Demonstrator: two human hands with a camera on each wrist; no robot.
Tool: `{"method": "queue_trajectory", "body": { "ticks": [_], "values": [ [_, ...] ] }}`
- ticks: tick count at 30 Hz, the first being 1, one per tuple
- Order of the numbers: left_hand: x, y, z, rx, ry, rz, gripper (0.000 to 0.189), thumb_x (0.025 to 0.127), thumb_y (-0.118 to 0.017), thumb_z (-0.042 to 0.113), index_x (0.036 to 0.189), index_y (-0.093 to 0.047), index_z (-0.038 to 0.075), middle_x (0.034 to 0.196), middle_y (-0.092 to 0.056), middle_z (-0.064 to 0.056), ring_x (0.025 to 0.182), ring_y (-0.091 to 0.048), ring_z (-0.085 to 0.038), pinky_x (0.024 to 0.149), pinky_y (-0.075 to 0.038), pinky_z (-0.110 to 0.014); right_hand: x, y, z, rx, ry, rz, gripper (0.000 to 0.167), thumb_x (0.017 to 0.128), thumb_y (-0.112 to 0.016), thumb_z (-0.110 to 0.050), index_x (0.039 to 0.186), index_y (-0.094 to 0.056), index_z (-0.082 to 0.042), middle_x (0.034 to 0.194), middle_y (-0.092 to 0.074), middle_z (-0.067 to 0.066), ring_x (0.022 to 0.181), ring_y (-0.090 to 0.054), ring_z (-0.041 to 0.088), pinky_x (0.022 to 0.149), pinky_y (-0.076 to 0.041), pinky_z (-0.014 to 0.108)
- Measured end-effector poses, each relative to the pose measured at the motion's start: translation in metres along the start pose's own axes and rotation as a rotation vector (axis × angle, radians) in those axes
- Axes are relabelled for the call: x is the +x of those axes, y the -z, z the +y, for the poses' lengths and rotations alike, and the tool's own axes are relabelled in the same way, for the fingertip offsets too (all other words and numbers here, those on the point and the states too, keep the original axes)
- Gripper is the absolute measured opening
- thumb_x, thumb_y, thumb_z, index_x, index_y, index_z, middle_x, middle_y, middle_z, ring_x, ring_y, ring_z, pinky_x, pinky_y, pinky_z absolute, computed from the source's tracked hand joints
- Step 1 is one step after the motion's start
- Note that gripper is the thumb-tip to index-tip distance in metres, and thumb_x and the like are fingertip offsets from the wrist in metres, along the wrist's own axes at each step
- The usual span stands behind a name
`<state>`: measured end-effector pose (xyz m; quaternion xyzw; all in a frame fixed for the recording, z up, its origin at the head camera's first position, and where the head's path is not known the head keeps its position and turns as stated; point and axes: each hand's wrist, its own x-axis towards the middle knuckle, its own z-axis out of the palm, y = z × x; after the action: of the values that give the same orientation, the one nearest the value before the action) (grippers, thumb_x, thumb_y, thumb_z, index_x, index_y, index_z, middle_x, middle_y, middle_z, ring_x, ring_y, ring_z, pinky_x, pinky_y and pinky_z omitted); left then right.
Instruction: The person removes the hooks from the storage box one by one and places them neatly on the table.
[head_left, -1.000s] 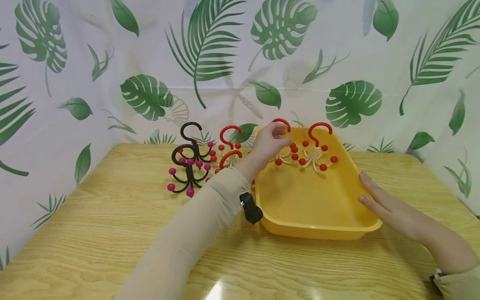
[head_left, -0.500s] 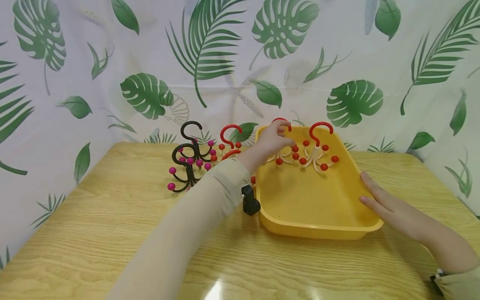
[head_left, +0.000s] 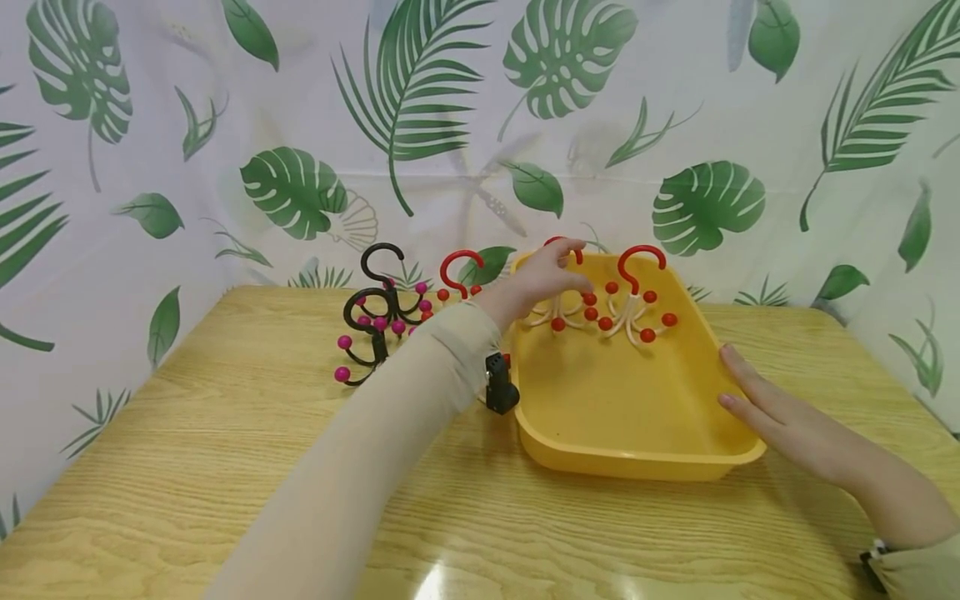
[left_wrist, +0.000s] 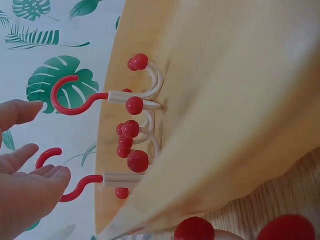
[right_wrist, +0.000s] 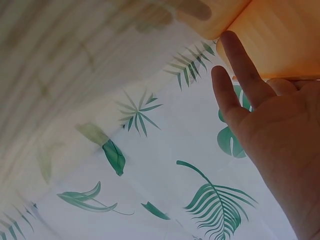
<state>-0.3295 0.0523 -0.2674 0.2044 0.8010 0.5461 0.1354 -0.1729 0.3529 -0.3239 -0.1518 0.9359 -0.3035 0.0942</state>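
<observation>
My left hand (head_left: 536, 282) is over the back left of a yellow tray (head_left: 611, 408), fingers spread and thumb apart. Right beside it stands a white claw-shaped hanger hook (left_wrist: 117, 180) with red ball tips; the hand overlaps its red hook in the left wrist view, and nothing shows gripped. A second red-and-white hanger hook (head_left: 633, 302) stands upright to its right in the tray. My right hand (head_left: 798, 425) rests with straight fingers against the tray's right side, its fingertips at the rim.
Two black hanger hooks with pink balls (head_left: 377, 343) stand on the wooden table (head_left: 187, 417) left of the tray. Another red hanger hook (head_left: 455, 273) stands between, with more red balls partly hidden by my left arm. A leaf-patterned cloth (head_left: 450, 100) hangs behind.
The fingers of my left hand have spread away from the red hook, and the forearm has shifted slightly left. The right hand and tray have stayed about the same.
</observation>
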Motion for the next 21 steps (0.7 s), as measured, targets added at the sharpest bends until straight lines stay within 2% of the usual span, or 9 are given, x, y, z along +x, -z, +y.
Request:
{"method": "queue_trajectory", "body": {
  "ticks": [5,13,17,21],
  "values": [
    [0.0,0.002,-0.001,-0.043,0.01,-0.026,0.068,0.085,-0.07,0.01,0.145,-0.039,0.013,0.149,-0.037,-0.005,0.137,-0.032,-0.023,0.107,-0.034,-0.033,0.0,0.0,-0.001,-0.007,-0.006,-0.002,0.069,0.104,-0.037,-0.037,0.152,0.009,-0.02,0.157,0.012,0.016,0.138,0.002,0.05,0.1,-0.007,0.073],
    [-0.002,0.0,0.0,-0.134,0.014,-0.031,0.07,0.084,-0.07,0.006,0.146,-0.039,0.013,0.149,-0.039,-0.002,0.137,-0.033,-0.017,0.108,-0.032,-0.031,0.0,-0.001,-0.001,-0.004,-0.011,-0.002,0.069,0.104,-0.037,-0.037,0.152,0.008,-0.02,0.157,0.011,0.017,0.138,0.001,0.051,0.1,-0.008,0.073],
    [-0.005,-0.001,0.007,-0.139,-0.02,-0.018,0.066,0.085,-0.069,0.005,0.145,-0.042,0.014,0.146,-0.043,-0.002,0.134,-0.037,-0.015,0.105,-0.036,-0.028,0.0,-0.001,-0.001,-0.005,-0.009,-0.002,0.069,0.104,-0.037,-0.037,0.152,0.008,-0.02,0.157,0.011,0.016,0.138,0.002,0.05,0.1,-0.008,0.073],
    [-0.009,-0.002,0.017,-0.171,-0.069,0.032,0.058,0.086,-0.068,0.004,0.14,-0.049,0.014,0.14,-0.05,-0.004,0.129,-0.045,-0.014,0.098,-0.041,-0.024,0.001,0.0,0.0,-0.005,0.003,0.002,0.068,0.104,-0.037,-0.036,0.152,0.008,-0.019,0.156,0.013,0.017,0.139,0.004,0.049,0.102,-0.005,0.071]
  ]
}}
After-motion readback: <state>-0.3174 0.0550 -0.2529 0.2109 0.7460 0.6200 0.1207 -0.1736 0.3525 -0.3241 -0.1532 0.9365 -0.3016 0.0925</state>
